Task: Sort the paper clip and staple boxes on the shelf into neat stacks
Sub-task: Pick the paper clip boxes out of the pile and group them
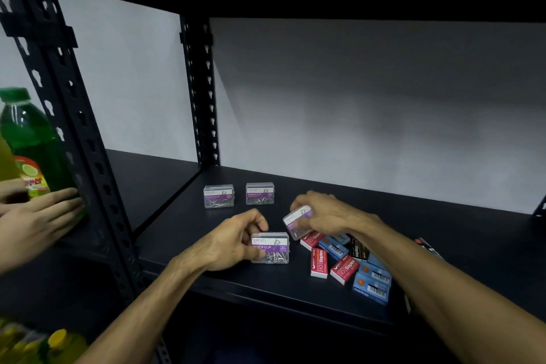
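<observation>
2 clip boxes are gripped on the shelf point(183, 216).
1 clip box point(270, 248) is held by the left hand point(233, 241), another point(297, 221) is clamped, tilted, in the right hand point(325, 213), beside the staple boxes point(348, 266); 2 more clip boxes point(239, 195) stand behind.

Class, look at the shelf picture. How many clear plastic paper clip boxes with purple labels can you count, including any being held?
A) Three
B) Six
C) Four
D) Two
C: two clear plastic paper clip boxes with purple labels stand side by side at the back, the left hand grips a third on the black shelf, and the right hand holds a fourth, tilted.
</observation>
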